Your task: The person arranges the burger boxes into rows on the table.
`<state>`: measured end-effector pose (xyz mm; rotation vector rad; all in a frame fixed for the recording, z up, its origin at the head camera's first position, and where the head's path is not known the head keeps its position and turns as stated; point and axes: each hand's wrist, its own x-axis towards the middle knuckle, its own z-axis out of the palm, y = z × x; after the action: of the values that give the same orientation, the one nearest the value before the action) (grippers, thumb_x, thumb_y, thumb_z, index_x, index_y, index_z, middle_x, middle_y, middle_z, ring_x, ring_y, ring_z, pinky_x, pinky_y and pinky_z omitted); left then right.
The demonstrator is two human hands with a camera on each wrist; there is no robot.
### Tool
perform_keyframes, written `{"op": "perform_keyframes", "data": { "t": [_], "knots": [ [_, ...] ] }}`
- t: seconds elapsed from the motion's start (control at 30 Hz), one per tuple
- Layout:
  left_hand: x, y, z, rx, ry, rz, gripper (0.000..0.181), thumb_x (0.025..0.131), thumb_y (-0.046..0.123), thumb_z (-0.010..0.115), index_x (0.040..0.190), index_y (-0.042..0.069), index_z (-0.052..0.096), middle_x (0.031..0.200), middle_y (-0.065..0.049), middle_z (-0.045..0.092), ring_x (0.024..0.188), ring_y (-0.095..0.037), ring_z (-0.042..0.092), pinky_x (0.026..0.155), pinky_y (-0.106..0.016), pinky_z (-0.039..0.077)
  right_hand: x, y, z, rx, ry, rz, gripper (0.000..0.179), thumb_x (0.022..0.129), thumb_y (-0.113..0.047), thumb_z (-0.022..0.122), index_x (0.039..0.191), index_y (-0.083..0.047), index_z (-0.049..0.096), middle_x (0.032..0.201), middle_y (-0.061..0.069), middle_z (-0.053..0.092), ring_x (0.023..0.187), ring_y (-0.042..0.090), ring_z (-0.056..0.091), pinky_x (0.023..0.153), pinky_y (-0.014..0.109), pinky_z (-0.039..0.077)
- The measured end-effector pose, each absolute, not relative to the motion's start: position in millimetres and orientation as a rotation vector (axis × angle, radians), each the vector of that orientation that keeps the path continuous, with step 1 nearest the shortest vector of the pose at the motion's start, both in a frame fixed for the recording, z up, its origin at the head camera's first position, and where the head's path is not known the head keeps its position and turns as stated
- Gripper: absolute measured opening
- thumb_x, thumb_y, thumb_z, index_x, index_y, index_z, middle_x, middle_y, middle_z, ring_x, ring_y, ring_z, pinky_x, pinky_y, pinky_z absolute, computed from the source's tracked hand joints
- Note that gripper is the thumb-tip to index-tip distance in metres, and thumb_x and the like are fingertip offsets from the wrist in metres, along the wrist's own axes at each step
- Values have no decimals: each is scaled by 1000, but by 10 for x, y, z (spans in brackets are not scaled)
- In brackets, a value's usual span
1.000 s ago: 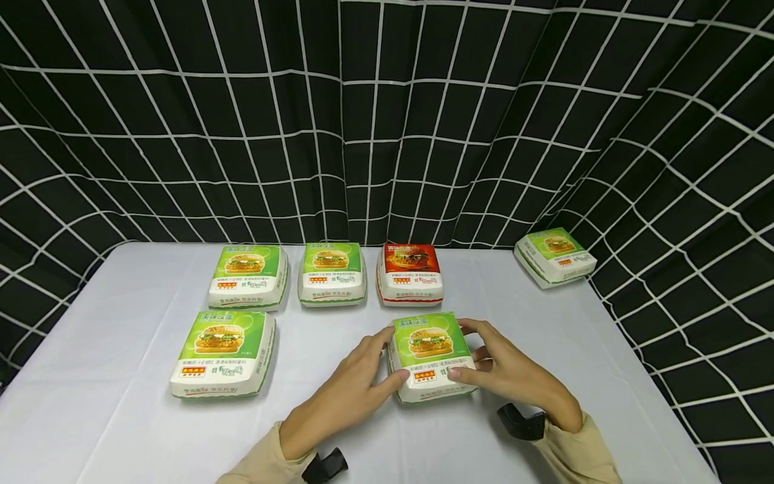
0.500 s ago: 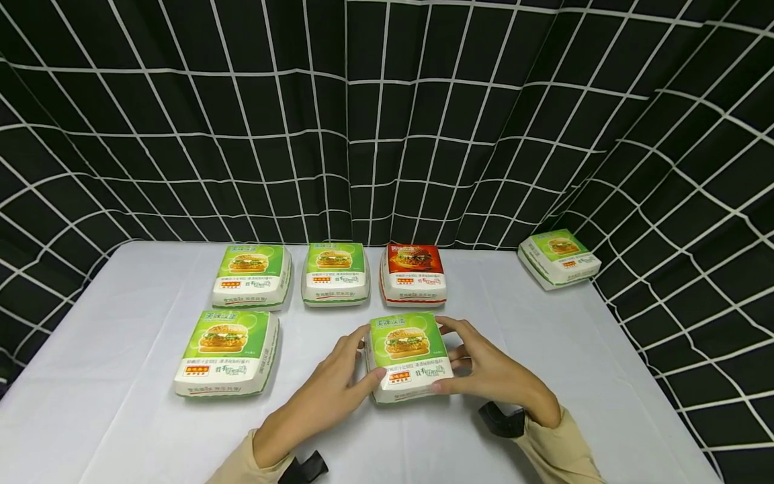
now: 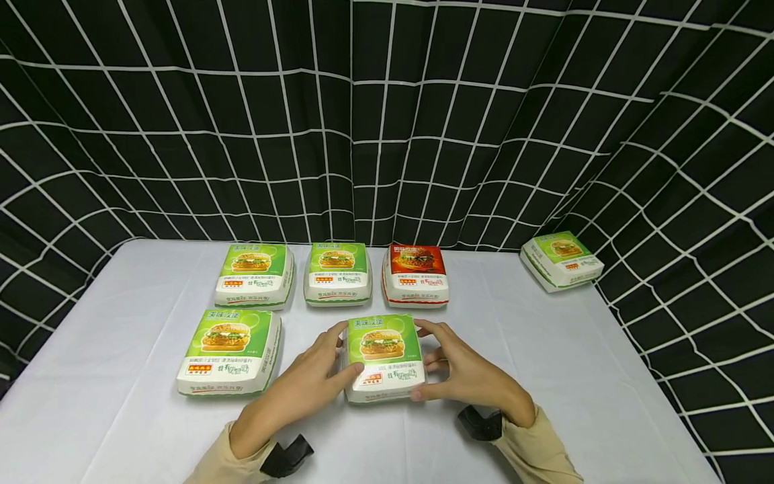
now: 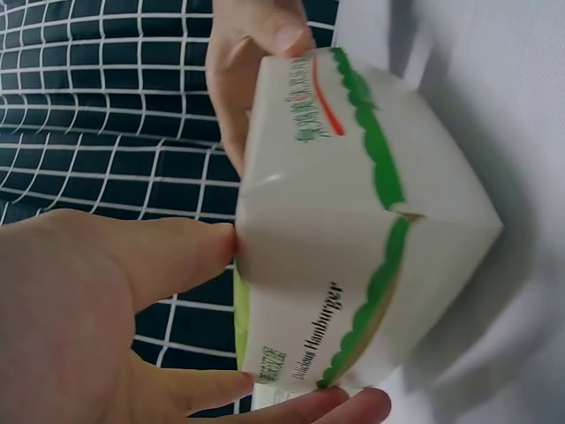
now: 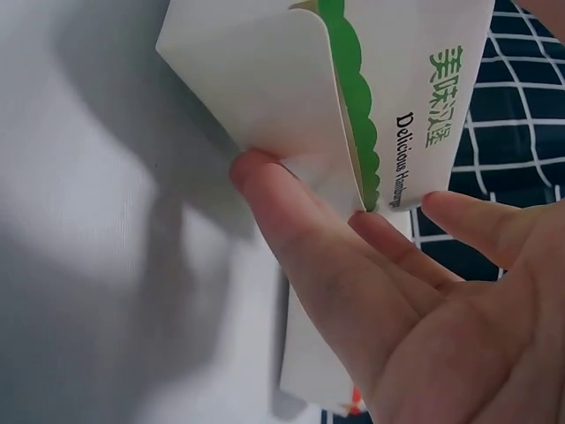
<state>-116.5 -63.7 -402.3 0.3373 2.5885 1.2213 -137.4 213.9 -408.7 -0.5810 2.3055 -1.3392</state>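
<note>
A green and white hamburger box (image 3: 383, 366) with a burger picture on its lid is at the front middle of the table. My left hand (image 3: 305, 386) grips its left side, thumb at the near edge and fingers toward the back. On the opposite side, my right hand (image 3: 465, 373) holds it with the thumb near the front right corner. Green scalloped trim and "Delicious Hamburger" lettering show on the box side (image 4: 291, 247) in the left wrist view. Whether its bottom touches the cloth, I cannot tell.
Two green boxes (image 3: 252, 275) (image 3: 337, 274) and a red hamburger box (image 3: 415, 275) form a back row. Another green box (image 3: 228, 353) lies at the left front. One more green box (image 3: 562, 261) sits angled at the far right. A black gridded curtain (image 3: 387, 121) borders the white tablecloth (image 3: 514, 309).
Both hands have moved left together with the green hamburger box between them. The box now sits nearer the left front box. The other boxes keep their places; the view has shifted slightly.
</note>
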Motion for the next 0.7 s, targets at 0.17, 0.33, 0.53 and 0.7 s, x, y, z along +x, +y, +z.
{"op": "perform_keyframes", "data": {
  "t": [0.17, 0.33, 0.53, 0.7],
  "knots": [
    [-1203, -727, -3984, 308, 2594, 1199, 72, 97, 32, 62, 155, 8, 28, 148, -18, 49, 130, -31, 55, 108, -53, 43, -1401, 2042, -4130, -621, 2326, -1323, 102, 75, -23, 88, 155, -11, 24, 146, 20, 35, 102, 21, 62, 96, 36, 54],
    [-1221, -822, -3949, 313, 2603, 1157, 74, 98, 34, 61, 155, 3, 26, 148, -25, 47, 134, -36, 50, 109, -56, 41, -1428, 1930, -4151, -645, 2371, -1255, 102, 75, -29, 88, 155, -11, 26, 145, 17, 39, 102, 18, 61, 95, 34, 54],
    [-1225, -888, -3903, 298, 2631, 1110, 75, 98, 35, 59, 155, 0, 25, 150, -26, 44, 140, -38, 42, 111, -58, 37, -1459, 1823, -4151, -661, 2384, -1217, 103, 75, -33, 87, 155, -13, 26, 149, 11, 38, 107, 16, 63, 99, 34, 52],
    [-1225, -938, -3861, 274, 2657, 1052, 71, 100, 33, 57, 153, -2, 26, 144, -26, 51, 135, -37, 49, 107, -58, 41, -1474, 1747, -4160, -665, 2388, -1189, 103, 75, -36, 87, 156, -16, 26, 146, 7, 40, 111, 15, 63, 105, 39, 47]
  ]
}}
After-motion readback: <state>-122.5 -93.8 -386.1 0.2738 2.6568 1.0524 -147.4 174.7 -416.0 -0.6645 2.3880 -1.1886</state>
